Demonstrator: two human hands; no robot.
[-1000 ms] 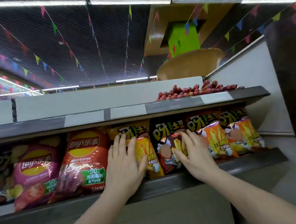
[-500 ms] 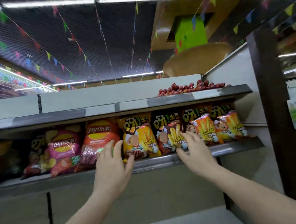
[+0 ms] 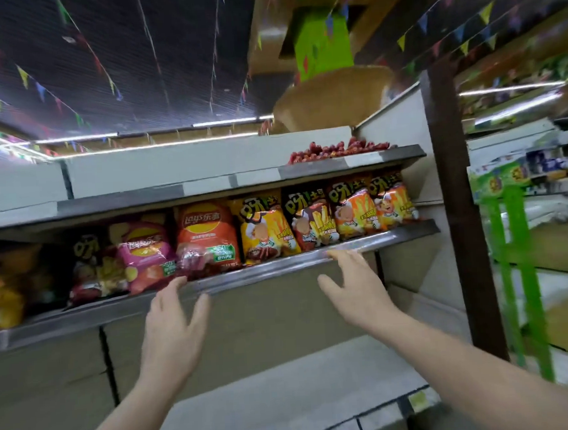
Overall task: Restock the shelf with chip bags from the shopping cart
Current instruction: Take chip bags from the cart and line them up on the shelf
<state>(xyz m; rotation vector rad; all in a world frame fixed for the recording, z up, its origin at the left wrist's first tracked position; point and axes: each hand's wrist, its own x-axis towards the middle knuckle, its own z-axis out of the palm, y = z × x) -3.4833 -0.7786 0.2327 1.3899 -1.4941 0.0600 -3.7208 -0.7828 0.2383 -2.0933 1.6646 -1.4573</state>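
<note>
Hovering below the shelf lip — both hands empty, fingers spread.

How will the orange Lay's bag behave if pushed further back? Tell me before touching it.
The orange Lay's bag looks puffed with air, so probably light and yielding under a push. Its glossy film likely slides easily and crinkles. Standing upright between neighbouring bags on the shelf, it may tip backwards rather than glide.
</note>
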